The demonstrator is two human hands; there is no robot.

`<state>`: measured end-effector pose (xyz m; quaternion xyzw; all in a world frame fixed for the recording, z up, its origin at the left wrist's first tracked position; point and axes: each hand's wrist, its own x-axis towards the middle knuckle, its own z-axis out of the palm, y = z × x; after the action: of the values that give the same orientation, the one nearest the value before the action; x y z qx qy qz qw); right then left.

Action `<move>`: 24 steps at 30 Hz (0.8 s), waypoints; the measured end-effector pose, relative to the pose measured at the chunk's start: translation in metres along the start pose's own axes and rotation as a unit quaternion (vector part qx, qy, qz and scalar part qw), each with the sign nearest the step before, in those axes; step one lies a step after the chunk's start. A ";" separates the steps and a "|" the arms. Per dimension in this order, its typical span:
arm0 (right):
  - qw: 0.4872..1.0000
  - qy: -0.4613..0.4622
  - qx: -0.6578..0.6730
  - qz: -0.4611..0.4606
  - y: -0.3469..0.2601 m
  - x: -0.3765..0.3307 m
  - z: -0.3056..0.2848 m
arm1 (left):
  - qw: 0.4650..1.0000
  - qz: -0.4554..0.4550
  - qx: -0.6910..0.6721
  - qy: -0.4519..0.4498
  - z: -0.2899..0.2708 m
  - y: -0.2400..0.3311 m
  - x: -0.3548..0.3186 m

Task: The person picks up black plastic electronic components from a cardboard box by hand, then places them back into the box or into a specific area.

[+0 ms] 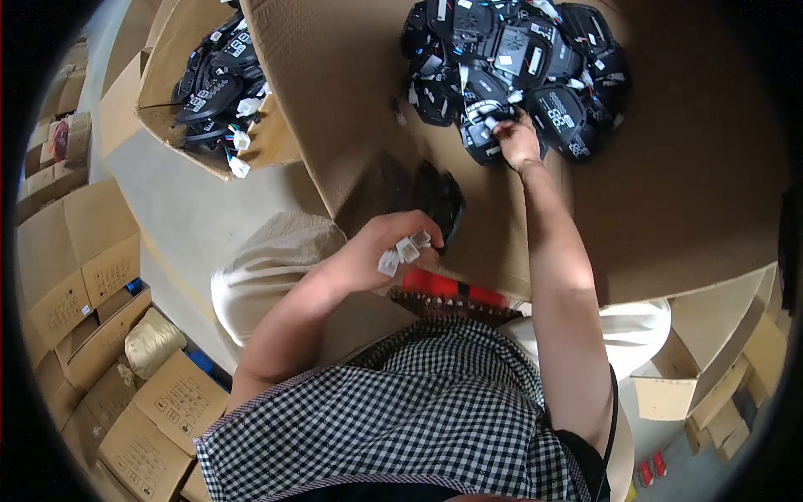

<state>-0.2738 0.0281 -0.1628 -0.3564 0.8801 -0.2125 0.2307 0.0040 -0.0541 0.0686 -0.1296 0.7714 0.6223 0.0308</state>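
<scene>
My left hand [389, 243] is closed in front of my lap, with several white plug connectors [407, 249] sticking out of it. Just beyond its fingers are black display units [452, 205], dark and partly blurred; the hand hides how they join the connectors. My right arm reaches forward to a heap of black display units [527, 58] on brown cardboard. There my right hand [520, 140] has its fingers closed at a white connector [489, 124] on the near edge of the heap. Its fingertips are partly hidden among the cables.
To the left, an open carton [293, 138] holds more black display units [213, 96] with white plugs hanging over its rim. Stacked cartons [155, 418] stand at the lower left beside a beige sack [155, 341]. A red thing [456, 289] lies by my lap. More cardboard [665, 397] is at right.
</scene>
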 end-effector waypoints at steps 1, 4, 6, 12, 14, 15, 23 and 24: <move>0.999 -0.034 0.024 0.015 -0.002 0.002 0.006 | 1.000 -0.012 -0.026 0.011 -0.002 0.002 -0.003; 0.989 -0.116 -0.094 0.013 0.004 0.000 0.014 | 0.997 -0.038 -0.057 0.041 -0.004 0.004 -0.003; 0.990 -0.131 -0.057 -0.012 -0.007 -0.009 0.007 | 0.992 -0.092 -0.024 0.083 -0.005 0.009 -0.003; 0.987 -0.054 0.152 -0.007 -0.012 -0.054 -0.015 | 0.972 -0.138 -0.001 0.190 -0.001 -0.001 0.008; 0.994 0.063 0.060 -0.072 -0.032 -0.084 -0.032 | 0.964 -0.141 -0.043 0.221 0.003 -0.014 0.008; 0.992 0.042 0.047 -0.110 -0.041 -0.096 -0.046 | 0.954 -0.149 -0.086 0.247 0.005 -0.018 0.009; 0.942 0.107 -0.126 -0.293 -0.088 -0.193 -0.114 | 0.949 -0.058 -0.212 0.226 0.014 -0.024 0.035; 0.942 0.107 -0.142 -0.285 -0.086 -0.203 -0.110 | 0.950 -0.058 -0.212 0.221 0.017 -0.021 0.034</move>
<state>-0.1598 0.1424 0.0236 -0.5962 0.7825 -0.1789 0.0121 -0.0254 -0.0476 0.0374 -0.3124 0.6001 0.7243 -0.1327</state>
